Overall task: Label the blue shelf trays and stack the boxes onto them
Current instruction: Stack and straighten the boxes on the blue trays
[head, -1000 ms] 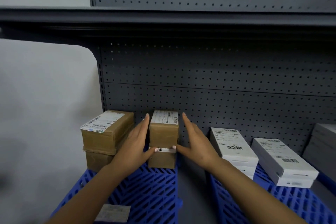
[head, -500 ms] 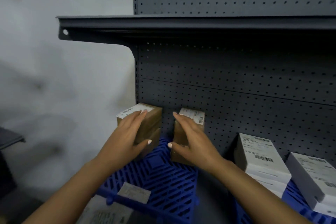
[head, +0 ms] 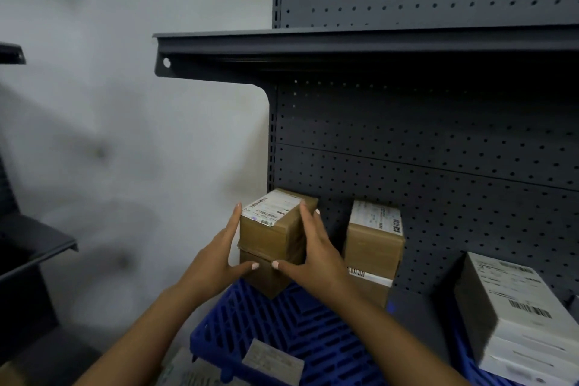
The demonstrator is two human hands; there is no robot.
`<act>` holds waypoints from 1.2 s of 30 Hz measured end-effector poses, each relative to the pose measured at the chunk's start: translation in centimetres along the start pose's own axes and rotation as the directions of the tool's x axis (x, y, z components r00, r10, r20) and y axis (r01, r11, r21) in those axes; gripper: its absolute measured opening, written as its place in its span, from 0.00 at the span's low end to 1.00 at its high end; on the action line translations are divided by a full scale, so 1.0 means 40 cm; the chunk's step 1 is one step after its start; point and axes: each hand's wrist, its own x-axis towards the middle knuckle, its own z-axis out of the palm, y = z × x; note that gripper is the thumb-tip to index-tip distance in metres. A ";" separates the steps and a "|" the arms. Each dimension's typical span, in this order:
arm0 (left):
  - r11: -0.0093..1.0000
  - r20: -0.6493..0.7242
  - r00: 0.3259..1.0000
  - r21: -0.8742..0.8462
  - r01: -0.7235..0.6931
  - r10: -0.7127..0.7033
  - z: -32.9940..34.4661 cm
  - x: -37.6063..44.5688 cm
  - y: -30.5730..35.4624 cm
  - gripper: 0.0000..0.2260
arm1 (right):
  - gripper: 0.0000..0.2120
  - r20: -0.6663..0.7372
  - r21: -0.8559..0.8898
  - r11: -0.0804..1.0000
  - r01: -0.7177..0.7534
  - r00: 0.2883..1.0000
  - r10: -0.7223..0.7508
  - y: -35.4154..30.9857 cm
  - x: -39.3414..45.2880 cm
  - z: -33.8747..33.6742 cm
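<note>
Two brown cardboard boxes (head: pixel 272 226) with a white shipping label on top stand stacked at the back left corner of a blue slatted tray (head: pixel 282 332). My left hand (head: pixel 216 260) presses flat against the stack's left side, with its thumb across the front. My right hand (head: pixel 319 254) lies flat along the stack's right side, and its thumb also rests on the front. A second stack of two brown boxes (head: pixel 372 244) stands just to the right, against the pegboard, untouched. A paper label (head: pixel 272 363) sits on the tray's front edge.
A dark metal shelf (head: pixel 344 41) overhangs the boxes, with the pegboard back panel (head: pixel 438 150) behind them. White boxes (head: pixel 507 307) are stacked on another blue tray (head: pixel 466 363) to the right. A grey wall lies to the left, and another dark shelf (head: pixel 31 247) sits at far left.
My right hand left the right-hand brown stack and came to the right side of the left stack. My left hand slid to that stack's left side. The view swung left.
</note>
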 end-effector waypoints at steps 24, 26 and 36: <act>0.983 -0.072 0.996 -0.173 -0.060 0.048 0.090 0.086 -0.037 0.45 | 0.47 -0.117 -0.107 0.993 -0.051 0.992 0.039 0.047 0.072 0.076; 0.982 -0.078 0.995 -0.170 -0.081 0.069 0.089 0.089 -0.039 0.45 | 0.47 -0.115 -0.130 0.991 -0.043 0.993 0.028 0.049 0.075 0.077; 0.993 -0.144 0.983 -0.013 -0.117 0.114 0.083 0.095 -0.039 0.49 | 0.48 -0.126 -0.171 0.985 -0.036 0.992 0.014 0.052 0.078 0.071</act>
